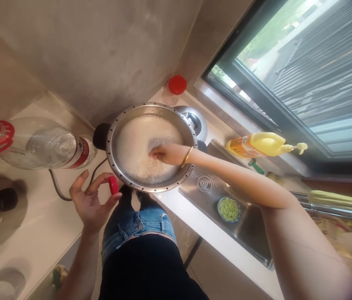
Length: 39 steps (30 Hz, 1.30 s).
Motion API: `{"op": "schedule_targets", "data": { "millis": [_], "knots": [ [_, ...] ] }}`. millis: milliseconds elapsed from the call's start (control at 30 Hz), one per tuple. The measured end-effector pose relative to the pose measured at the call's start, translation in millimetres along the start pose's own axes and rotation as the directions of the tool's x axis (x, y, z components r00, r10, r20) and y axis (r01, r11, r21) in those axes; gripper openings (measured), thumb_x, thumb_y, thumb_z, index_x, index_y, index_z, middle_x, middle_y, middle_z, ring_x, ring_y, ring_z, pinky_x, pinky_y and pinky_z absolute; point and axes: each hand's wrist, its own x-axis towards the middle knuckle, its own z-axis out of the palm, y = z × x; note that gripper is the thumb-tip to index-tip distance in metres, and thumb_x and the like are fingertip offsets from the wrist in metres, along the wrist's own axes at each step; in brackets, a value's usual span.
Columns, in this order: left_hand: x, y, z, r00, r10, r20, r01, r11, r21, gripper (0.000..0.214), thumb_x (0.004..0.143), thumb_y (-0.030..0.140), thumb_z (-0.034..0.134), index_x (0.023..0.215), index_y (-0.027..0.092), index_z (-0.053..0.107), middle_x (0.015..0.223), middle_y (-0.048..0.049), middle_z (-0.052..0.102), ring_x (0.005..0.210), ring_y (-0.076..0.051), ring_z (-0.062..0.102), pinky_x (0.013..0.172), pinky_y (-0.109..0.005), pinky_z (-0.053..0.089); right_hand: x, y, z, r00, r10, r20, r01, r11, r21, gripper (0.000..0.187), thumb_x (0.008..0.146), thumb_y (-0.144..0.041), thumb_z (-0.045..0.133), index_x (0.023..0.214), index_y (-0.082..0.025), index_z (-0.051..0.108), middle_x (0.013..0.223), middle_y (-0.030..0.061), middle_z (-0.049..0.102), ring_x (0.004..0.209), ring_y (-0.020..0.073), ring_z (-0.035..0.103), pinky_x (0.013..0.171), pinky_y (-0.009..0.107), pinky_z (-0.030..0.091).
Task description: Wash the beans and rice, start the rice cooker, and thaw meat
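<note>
A large metal pot [111, 141] with black side handles stands in front of me, holding cloudy whitish liquid [133, 143]. My right hand [170, 153], a gold bangle at its wrist, reaches over the rim with its fingers curled together at the liquid's surface. Whether anything is inside those fingers is hidden. Left of the pot, my left hand [90, 206] pinches a small red cap [113, 185] between thumb and index finger, the other fingers spread. A big clear plastic bottle [49, 143] with a red handle and red label is just beyond this hand.
Right of the pot is a steel sink [252, 233] with a bowl of chopped green food [229, 209] in it. A yellow pump bottle [253, 144] stands by the window [300, 75]. Behind the pot is a red-lidded jar [177, 85]. A dark cable [55, 187] crosses the left counter.
</note>
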Motion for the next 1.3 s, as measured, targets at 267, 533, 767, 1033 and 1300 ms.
{"op": "schedule_targets", "data": {
  "millis": [267, 533, 767, 1033, 1300],
  "knots": [
    [-2.8, 0.3, 1.3, 1.0, 0.004, 0.002, -0.004, 0.999, 0.037, 0.079, 0.068, 0.021, 0.088, 0.133, 0.023, 0.042, 0.101, -0.0056, 0.076, 0.089, -0.018, 0.073, 0.094, -0.041, 0.056, -7.3, 8.9, -1.3, 0.92, 0.147, -0.364, -0.271, 0.908, -0.318, 0.039, 0.088, -0.011, 0.048, 0.123, -0.016, 0.066, 0.118, 0.0138, 0.068, 0.103, 0.0276, 0.066, 0.08, 0.034, 0.049],
    [-8.0, 4.0, 3.6, 0.999, -0.023, -0.024, 0.027, 0.982, 0.187, 0.079, 0.069, 0.028, 0.087, 0.131, 0.024, 0.039, 0.102, -0.0043, 0.073, 0.093, -0.02, 0.072, 0.098, -0.047, 0.054, -32.9, -20.7, 9.6, 0.916, -0.109, -0.386, 0.099, 0.994, -0.044, 0.038, 0.095, -0.035, 0.053, 0.126, -0.018, 0.065, 0.121, 0.0121, 0.07, 0.109, 0.0257, 0.067, 0.096, 0.038, 0.051],
    [5.7, 10.8, 10.6, 0.983, 0.15, -0.105, -0.116, 0.955, 0.274, 0.069, 0.081, 0.022, 0.076, 0.137, 0.024, 0.036, 0.118, -0.0127, 0.067, 0.116, -0.024, 0.065, 0.105, -0.049, 0.048, -6.1, -93.7, 47.1, 0.88, -0.306, -0.365, 0.452, 0.776, 0.44, 0.036, 0.097, -0.046, 0.046, 0.101, -0.015, 0.064, 0.088, 0.0059, 0.073, 0.08, 0.0167, 0.068, 0.077, 0.03, 0.054],
    [9.9, -43.0, -58.2, 0.745, -0.068, -0.664, 0.131, 0.99, 0.046, 0.058, 0.09, 0.05, 0.059, 0.137, 0.022, 0.039, 0.144, -0.0176, 0.047, 0.131, -0.022, 0.052, 0.112, -0.043, 0.039, 83.6, -237.5, 11.0, 0.756, -0.437, -0.487, 0.547, 0.831, 0.103, 0.045, 0.101, -0.046, 0.036, 0.077, -0.017, 0.06, 0.078, 0.003, 0.067, 0.079, 0.0149, 0.063, 0.075, 0.026, 0.048],
    [-28.1, -119.2, -145.2, 0.54, -0.389, -0.746, 0.381, 0.904, -0.196, 0.054, 0.077, 0.053, 0.064, 0.119, 0.024, 0.045, 0.122, -0.0103, 0.059, 0.11, -0.019, 0.061, 0.102, -0.042, 0.043, 170.6, -339.6, 2.3, 0.855, -0.338, -0.393, 0.366, 0.93, -0.004, 0.038, 0.099, -0.047, 0.041, 0.09, -0.022, 0.069, 0.094, 0.0027, 0.074, 0.088, 0.0172, 0.066, 0.074, 0.027, 0.049]
  ]
}}
